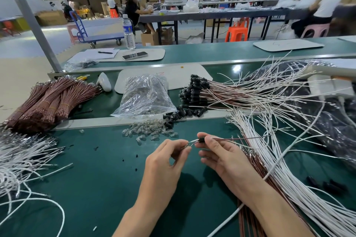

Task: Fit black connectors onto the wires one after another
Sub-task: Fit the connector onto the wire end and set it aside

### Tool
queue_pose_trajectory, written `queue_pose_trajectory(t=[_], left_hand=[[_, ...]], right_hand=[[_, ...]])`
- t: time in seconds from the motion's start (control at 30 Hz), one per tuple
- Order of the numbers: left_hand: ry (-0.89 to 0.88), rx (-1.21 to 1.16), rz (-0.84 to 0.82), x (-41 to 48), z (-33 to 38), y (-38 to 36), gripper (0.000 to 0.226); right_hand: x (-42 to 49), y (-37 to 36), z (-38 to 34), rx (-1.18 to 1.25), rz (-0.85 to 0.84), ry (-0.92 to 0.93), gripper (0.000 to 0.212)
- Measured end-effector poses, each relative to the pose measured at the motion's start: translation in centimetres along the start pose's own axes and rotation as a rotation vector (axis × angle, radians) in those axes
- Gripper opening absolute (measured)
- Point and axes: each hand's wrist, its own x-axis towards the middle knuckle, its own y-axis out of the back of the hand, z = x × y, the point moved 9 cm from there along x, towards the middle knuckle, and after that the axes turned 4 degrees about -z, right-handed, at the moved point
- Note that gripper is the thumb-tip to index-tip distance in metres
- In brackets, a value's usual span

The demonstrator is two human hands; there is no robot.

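Both forearms rise from the bottom edge of the frame and meet at the centre, just above the green table point(96, 175). The right hand point(223, 158), its fingers curled inward, pinches a black connector point(201, 139) between thumb and forefinger. Two wires point(240, 138) (one brown, one white) run out of it toward the right, and their short ends stick out on its left side. The left hand point(167, 159) pinches those ends with thumb and forefinger, its other fingers curled loosely beneath. Just above the hands lie small clear parts point(148, 132) and loose connectors point(183, 113). Higher up are a plastic bag point(146, 96) and a heap of fitted wires point(221, 94). Brown bundles point(48, 100) sit at the left, and white wires point(289, 188) fan across the lower right.
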Motion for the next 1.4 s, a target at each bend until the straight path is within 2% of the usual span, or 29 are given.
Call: queue_pose_trajectory(t=[0.3, 0.47, 0.67, 0.83, 1.0, 1.23, 1.4], left_hand=[[0.011, -0.060, -0.019, 0.0, 0.0, -0.2, 0.018], [0.018, -0.065, -0.037, 0.0, 0.2, -0.3, 0.027], [0.054, -0.084, -0.067, -0.1, -0.2, -0.6, 0.015], [0.051, -0.064, -0.063, 0.0, 0.1, -0.4, 0.026], [0.067, -0.111, -0.063, 0.1, 0.2, -0.4, 0.015], [0.093, -0.124, -0.080, 0.0, -0.1, -0.5, 0.026], [0.074, -0.095, -0.083, 0.1, 0.1, -0.6, 0.029]], right_hand=[[-0.4, -1.4, 0.7, 0.041, -0.146, -0.061, 0.034], [-0.4, -1.5, 0.7, 0.053, -0.142, -0.074, 0.034], [-0.5, -1.7, 0.7, 0.072, -0.189, -0.110, 0.034], [-0.4, -1.7, 0.7, 0.053, -0.192, -0.110, 0.036], [-0.5, -2.0, 0.8, 0.033, -0.213, -0.109, 0.034], [-0.5, -2.0, 0.6, 0.020, -0.214, -0.093, 0.036], [-0.3, -1.6, 0.5, -0.008, -0.153, -0.060, 0.034]])
